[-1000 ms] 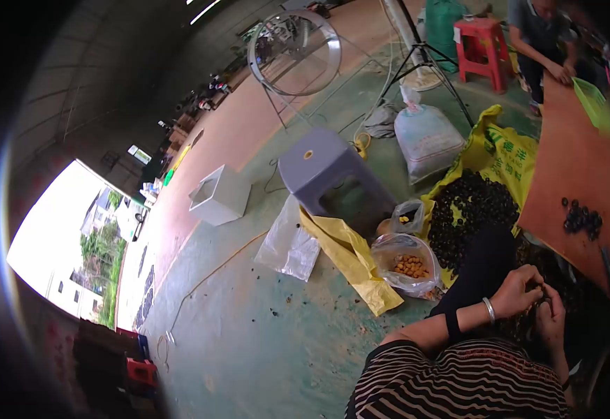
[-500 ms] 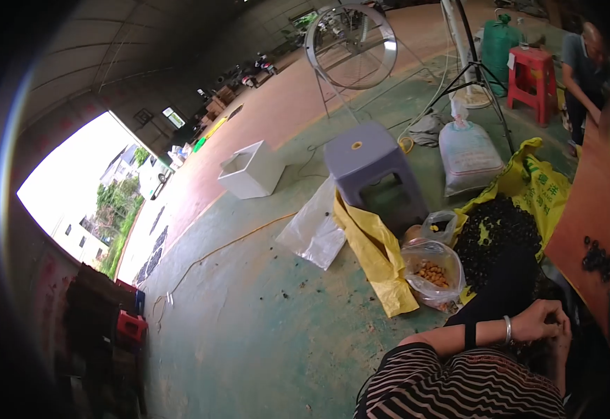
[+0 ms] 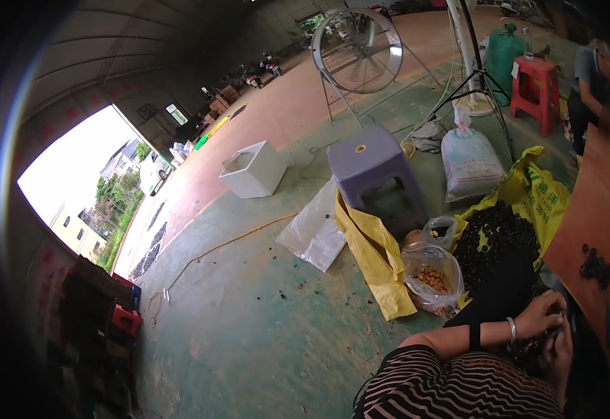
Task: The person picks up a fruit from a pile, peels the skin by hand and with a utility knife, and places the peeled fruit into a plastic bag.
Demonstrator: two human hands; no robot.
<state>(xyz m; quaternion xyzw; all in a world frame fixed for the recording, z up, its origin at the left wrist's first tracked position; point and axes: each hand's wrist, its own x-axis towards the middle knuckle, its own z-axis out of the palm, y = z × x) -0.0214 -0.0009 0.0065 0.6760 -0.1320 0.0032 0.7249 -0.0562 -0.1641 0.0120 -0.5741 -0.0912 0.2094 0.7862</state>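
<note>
My left hand (image 3: 541,315), with a silver bangle at its wrist, is at the lower right, its fingers pinched close against my right hand (image 3: 560,348). The fingers of both are curled together around something too small and dark to make out. Beyond my leg a heap of dark pieces (image 3: 504,241) lies on a yellow sack (image 3: 539,192). To its left stands a clear plastic bag (image 3: 434,276) with orange-brown pieces inside. On the reddish board (image 3: 563,241) to the right lie several dark pieces (image 3: 595,269).
A purple stool (image 3: 368,157), a white filled sack (image 3: 469,164), a flat yellow sack (image 3: 375,258) and a white box (image 3: 254,171) are on the green floor. Farther back are a large fan (image 3: 357,52), a red stool (image 3: 535,91) and another person (image 3: 591,80) at the board.
My hands have shifted slightly, and the fingers of my right hand look more curled. The view has tilted a little. The other person's head and arm have moved slightly.
</note>
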